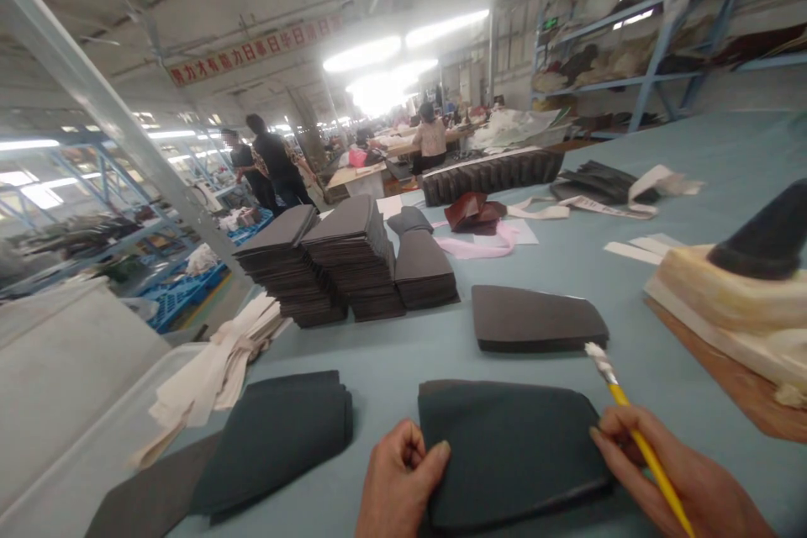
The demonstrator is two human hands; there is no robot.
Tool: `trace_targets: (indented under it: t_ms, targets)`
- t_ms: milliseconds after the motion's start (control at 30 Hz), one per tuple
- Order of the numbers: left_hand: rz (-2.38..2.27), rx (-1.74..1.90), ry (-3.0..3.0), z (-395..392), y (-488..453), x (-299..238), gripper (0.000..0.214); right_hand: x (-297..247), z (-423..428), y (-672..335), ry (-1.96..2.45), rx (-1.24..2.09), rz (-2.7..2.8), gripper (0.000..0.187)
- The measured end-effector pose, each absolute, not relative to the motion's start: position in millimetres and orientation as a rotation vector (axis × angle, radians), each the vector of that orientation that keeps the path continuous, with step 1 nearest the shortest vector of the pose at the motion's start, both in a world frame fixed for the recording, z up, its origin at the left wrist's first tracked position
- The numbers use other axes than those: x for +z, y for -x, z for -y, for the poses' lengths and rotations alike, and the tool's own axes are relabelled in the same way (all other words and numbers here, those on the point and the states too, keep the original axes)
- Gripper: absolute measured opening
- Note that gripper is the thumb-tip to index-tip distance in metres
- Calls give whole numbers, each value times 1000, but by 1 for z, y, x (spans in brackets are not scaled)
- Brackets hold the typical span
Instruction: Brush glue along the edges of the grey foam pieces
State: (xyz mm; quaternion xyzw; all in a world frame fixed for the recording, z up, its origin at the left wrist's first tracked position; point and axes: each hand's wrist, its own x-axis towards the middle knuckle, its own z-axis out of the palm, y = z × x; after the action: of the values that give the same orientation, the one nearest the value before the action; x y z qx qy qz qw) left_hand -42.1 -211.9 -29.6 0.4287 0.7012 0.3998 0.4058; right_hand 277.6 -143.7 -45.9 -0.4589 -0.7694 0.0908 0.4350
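A stack of dark grey cut pieces (510,445) lies right in front of me on the pale blue table (630,269). My left hand (400,483) is closed, its thumb pressing on the stack's left edge. My right hand (677,479) rests at the stack's right edge and grips a yellow-handled brush (634,429), bristles pointing up and away. Just beyond sits another small pile of dark pieces (535,318). A further dark stack (281,437) lies to the left.
Tall stacks of dark pieces (350,256) stand mid-table, white strips (214,370) hang at the left edge. A wooden board with a cream block and dark cone (744,303) sits at right. Brown and pink pieces (476,223) lie farther back. People stand and sit in the distance.
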Motion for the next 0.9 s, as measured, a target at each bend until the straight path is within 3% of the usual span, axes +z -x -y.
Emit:
trace_targets:
  t_ms: [300,500,733,900]
  targets:
    - [-1760,968,-1096,214,41,-22,67,-45,146,-279,1190,190,1922,27]
    - [-1827,961,-1103,211,34,-7,72,-52,143,-284,1247,373,1954,17]
    - [-1846,920,-1111,213,28,18,76,-12,157,-272,1407,463,1813,17]
    - [-1916,778,-1187,207,36,15,58,-9,149,-273,1400,580,1813,11]
